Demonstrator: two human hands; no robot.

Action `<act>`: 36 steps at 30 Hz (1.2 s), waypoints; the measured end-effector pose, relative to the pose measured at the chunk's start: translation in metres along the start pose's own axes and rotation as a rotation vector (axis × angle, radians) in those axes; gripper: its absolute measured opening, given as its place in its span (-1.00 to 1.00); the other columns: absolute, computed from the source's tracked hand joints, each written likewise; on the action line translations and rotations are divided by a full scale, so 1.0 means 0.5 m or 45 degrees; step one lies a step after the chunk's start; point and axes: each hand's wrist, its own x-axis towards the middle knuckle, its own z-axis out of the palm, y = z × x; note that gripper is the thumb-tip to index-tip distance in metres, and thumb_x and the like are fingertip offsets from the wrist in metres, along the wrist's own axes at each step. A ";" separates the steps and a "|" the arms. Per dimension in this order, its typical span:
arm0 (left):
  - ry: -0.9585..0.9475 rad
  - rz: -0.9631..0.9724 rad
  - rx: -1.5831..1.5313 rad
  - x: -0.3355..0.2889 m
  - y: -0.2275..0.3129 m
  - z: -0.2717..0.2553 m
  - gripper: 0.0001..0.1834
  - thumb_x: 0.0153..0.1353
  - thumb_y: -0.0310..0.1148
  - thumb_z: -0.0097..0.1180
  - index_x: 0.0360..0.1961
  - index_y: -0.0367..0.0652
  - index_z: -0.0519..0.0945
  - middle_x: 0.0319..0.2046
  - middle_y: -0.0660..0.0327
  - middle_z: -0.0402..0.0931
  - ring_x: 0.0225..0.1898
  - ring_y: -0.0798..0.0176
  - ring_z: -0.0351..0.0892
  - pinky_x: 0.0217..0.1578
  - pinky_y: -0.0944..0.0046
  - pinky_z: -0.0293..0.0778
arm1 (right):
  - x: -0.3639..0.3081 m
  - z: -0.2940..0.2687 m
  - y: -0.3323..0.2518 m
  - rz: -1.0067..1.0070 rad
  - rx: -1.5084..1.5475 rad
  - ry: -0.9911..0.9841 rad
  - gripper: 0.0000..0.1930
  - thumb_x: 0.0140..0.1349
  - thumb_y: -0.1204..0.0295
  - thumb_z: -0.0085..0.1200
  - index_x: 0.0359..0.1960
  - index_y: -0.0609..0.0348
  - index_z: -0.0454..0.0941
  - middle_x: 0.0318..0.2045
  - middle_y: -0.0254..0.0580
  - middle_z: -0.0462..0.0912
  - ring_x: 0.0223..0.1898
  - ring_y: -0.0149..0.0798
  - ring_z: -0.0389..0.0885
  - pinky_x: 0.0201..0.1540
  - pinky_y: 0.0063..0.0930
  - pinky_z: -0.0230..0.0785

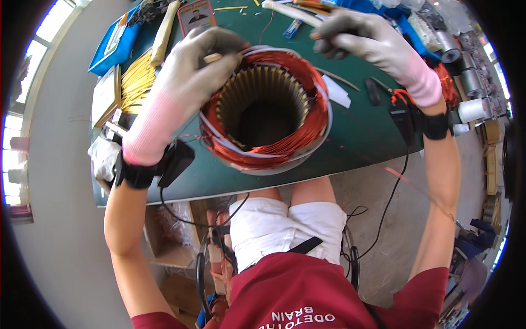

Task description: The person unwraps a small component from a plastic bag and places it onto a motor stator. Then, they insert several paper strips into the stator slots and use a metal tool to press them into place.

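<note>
A motor stator (263, 109) stands on the green table, its slotted bore facing up, ringed by red copper windings (316, 101) with white sleeving along them. My left hand (200, 68), in a white and pink glove with grey fingers, is at the far left rim of the windings. Its fingers are curled and the thumb bends toward them; whatever they pinch is too small to name. Raised beyond the far right of the stator, my right hand (361, 44) wears a matching glove. Its fingertips are drawn together, and I cannot make out what is between them.
Yellow strips (137, 82) and a blue bin (114, 44) lie at the left. A white paper piece (336, 92) and a dark-handled tool (373, 91) rest right of the stator. Wire spools (448, 46) line the right edge. Cables (392, 192) hang from the boxes strapped to my wrists.
</note>
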 end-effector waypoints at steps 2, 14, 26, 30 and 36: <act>0.033 0.035 0.085 -0.013 0.004 0.018 -0.66 0.09 -0.44 0.06 -0.07 -0.26 0.50 -0.17 0.08 0.46 -0.10 0.20 0.49 -0.05 0.28 0.37 | -0.101 -0.053 0.018 0.178 -0.038 0.442 -0.77 0.30 0.41 -0.13 -0.15 0.25 0.52 -0.28 -0.32 0.58 -0.22 -0.43 0.54 -0.12 -0.53 0.39; 0.018 0.249 0.308 -0.001 0.010 -0.010 -0.57 -0.02 -0.50 0.11 -0.04 -0.25 0.46 -0.17 0.08 0.44 -0.09 0.16 0.41 0.00 0.22 0.30 | -0.156 0.093 0.145 0.526 -1.154 -0.034 -0.69 0.11 0.30 0.02 -0.10 0.05 0.52 -0.12 -0.03 0.47 -0.05 0.01 0.47 -0.03 -0.09 0.36; 0.748 0.381 0.178 -0.130 0.016 0.101 -0.81 0.03 -0.37 0.07 -0.68 -0.10 0.46 -0.56 0.25 0.49 -0.52 0.17 0.32 -0.32 0.20 0.18 | -0.059 0.014 0.213 0.509 -0.910 -0.112 -0.70 0.12 0.25 -0.01 -0.18 0.16 0.50 -0.19 0.00 0.55 -0.08 -0.01 0.51 -0.02 -0.22 0.36; 0.743 0.338 0.140 -0.134 0.015 0.116 -0.76 0.07 -0.34 0.04 -0.72 -0.08 0.47 -0.59 0.28 0.47 -0.52 0.21 0.33 -0.28 0.18 0.18 | -0.002 0.018 0.217 0.324 -0.732 -0.242 -0.66 0.11 0.30 -0.01 -0.12 0.21 0.47 -0.17 0.02 0.51 -0.07 0.00 0.50 0.02 -0.23 0.34; 0.779 0.248 0.128 -0.153 0.008 0.125 -0.66 0.12 -0.18 -0.03 -0.75 -0.04 0.48 -0.65 0.30 0.39 -0.45 0.20 0.29 -0.19 0.10 0.16 | 0.031 0.023 0.279 0.166 -0.698 -0.128 -0.65 0.07 0.30 -0.01 -0.10 0.15 0.46 -0.15 0.03 0.52 -0.05 0.03 0.47 0.01 -0.15 0.33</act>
